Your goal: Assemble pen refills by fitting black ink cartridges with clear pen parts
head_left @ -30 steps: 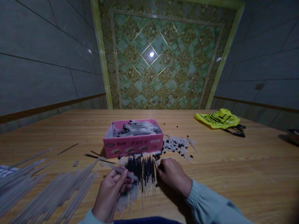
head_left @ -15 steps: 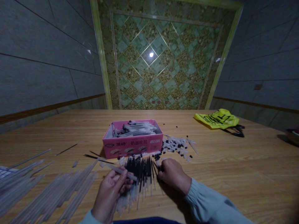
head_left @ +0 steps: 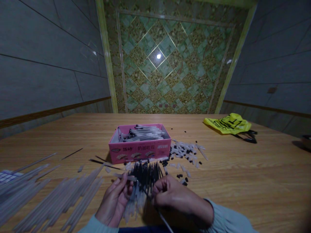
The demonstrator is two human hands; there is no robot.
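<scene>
My left hand (head_left: 114, 199) pinches a translucent pen barrel (head_left: 131, 178) between thumb and fingers, its open end pointing right. In my right hand (head_left: 176, 197) is a thin pen refill (head_left: 164, 220), gripped by the fingertips. Its dark end slants up toward the barrel's right end, and its clear tail runs down toward the table's front edge. Whether the refill tip touches the barrel, I cannot tell. Between and behind the hands lies a pile of black-inked refills (head_left: 145, 173). A pink box (head_left: 139, 152) holding several assembled pens stands just beyond.
Loose translucent barrels (head_left: 52, 202) lie in rows at the left. Small clear caps and black plugs (head_left: 184, 150) are scattered right of the box. A yellow plastic bag (head_left: 227, 124) sits at the back right. A few dark refills (head_left: 104, 164) rest left of the box.
My right hand has come from the pile's right edge toward the left hand, now with a refill in its fingers. The barrel in my left hand has turned more level.
</scene>
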